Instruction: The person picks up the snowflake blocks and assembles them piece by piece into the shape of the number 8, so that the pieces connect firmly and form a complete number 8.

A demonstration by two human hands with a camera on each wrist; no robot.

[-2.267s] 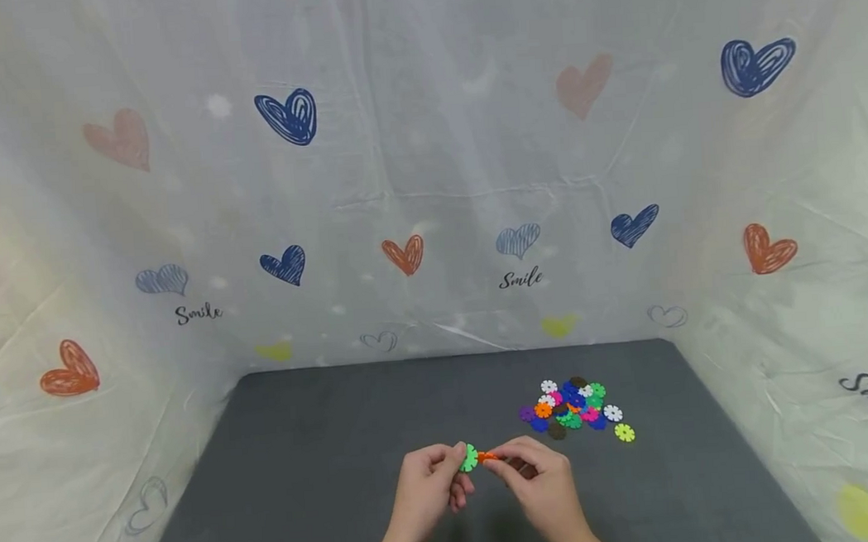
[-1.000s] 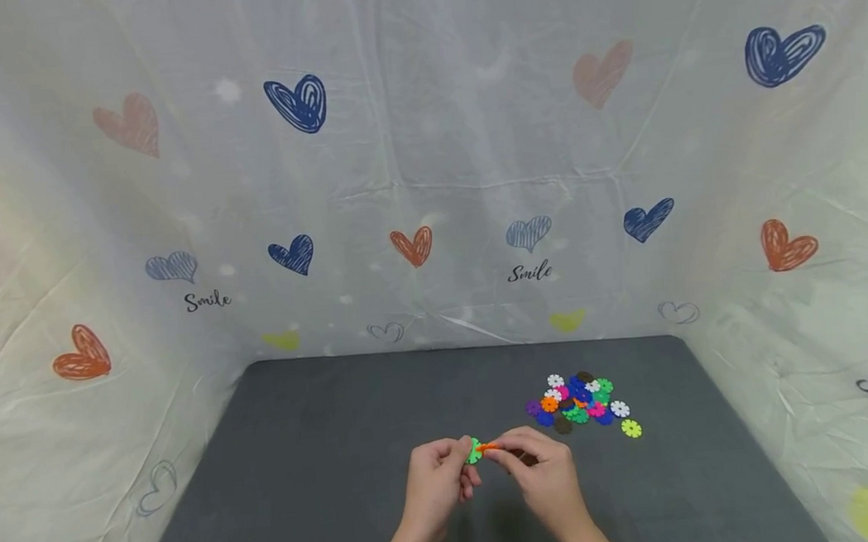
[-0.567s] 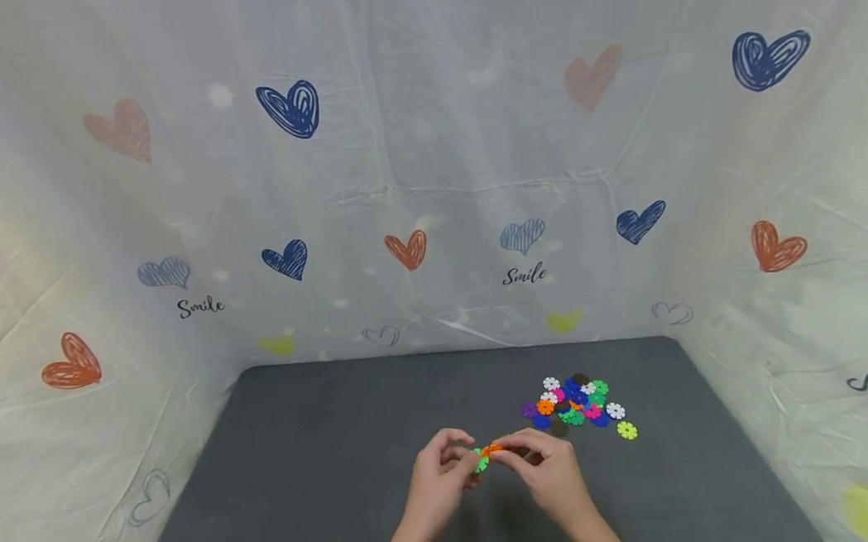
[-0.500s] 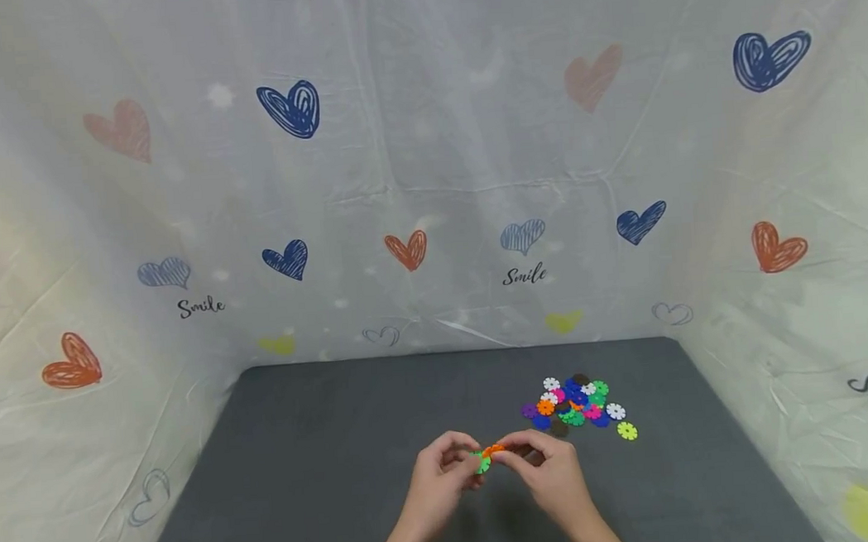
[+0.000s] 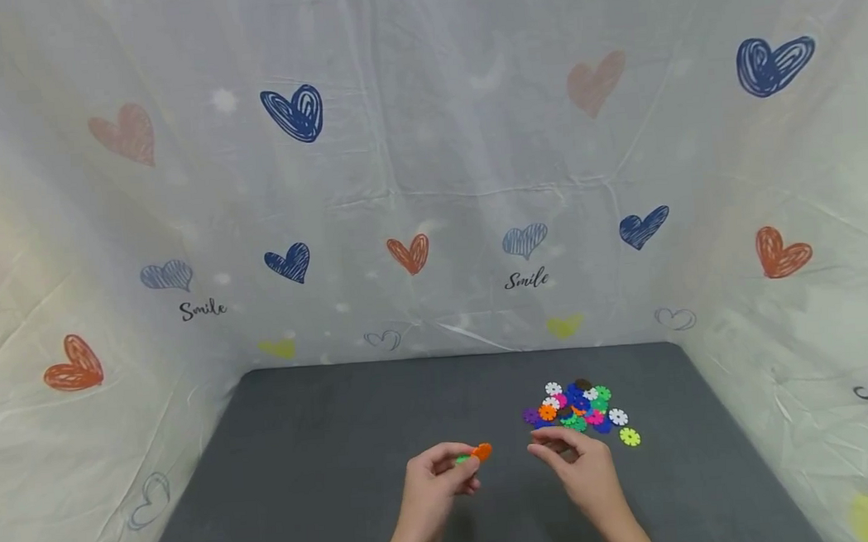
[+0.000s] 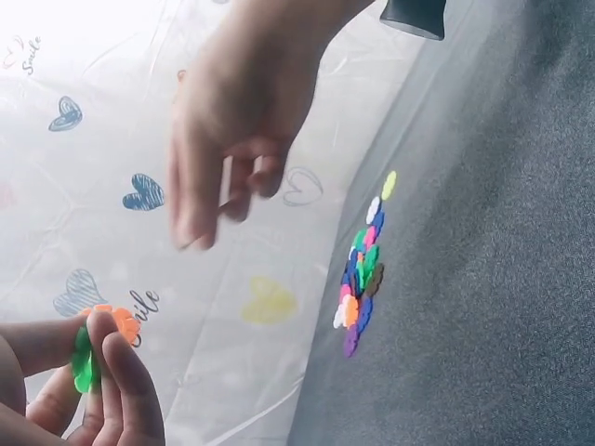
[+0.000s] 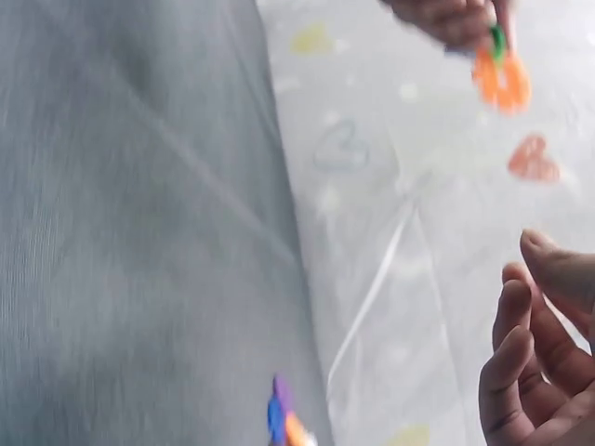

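Observation:
My left hand (image 5: 428,485) pinches a green notched disc (image 6: 84,360) between thumb and fingers. Joined to its edge, at an angle, is an orange notched disc (image 7: 505,85), which sticks out past the thumb toward the right. Most of the green disc is hidden by the fingers in the head view. My right hand (image 5: 586,470) hovers a short way to the right with nothing in it, thumb and fingertips apart and loosely bent. In the head view its fingertips lie just in front of the pile of notched discs (image 5: 581,403).
The loose discs are of several colours and lie on the dark grey table (image 5: 340,442) at the back right. A yellow disc (image 5: 630,436) sits at the pile's near right side. A pale curtain (image 5: 427,155) printed with hearts encloses the table's back and sides.
The right hand has let go of the orange disc and moved away to the right. The orange disc now stays joined to the green one in the left hand, which has shifted slightly left.

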